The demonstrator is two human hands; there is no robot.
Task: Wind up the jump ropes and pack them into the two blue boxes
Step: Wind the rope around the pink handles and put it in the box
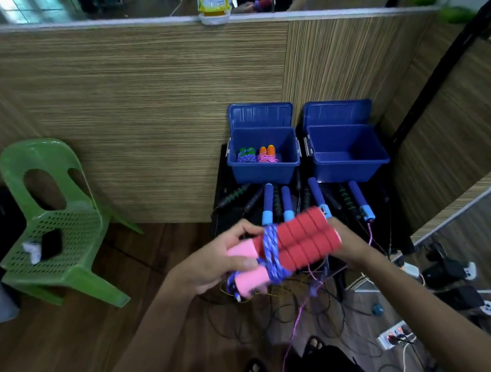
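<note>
Now both hands hold the red handles (304, 241) side by side. Left hand (214, 261) fingers curl round the pink ends, blue rope (272, 255) wound just beside them. Right hand (347, 246) fingers grip the far end. Beyond the fingers, left box (263, 170) holds two bundles; right box (351, 166) sits open.

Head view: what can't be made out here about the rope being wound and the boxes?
- Right hand: its fingers are hidden behind the red-handled rope, so its grip is unclear.
- The rope's loose end: motion blur near the left hand hides it.
- Right blue box: the near wall hides part of the floor.
- Left blue box: the two bundles are too small to judge.
</note>
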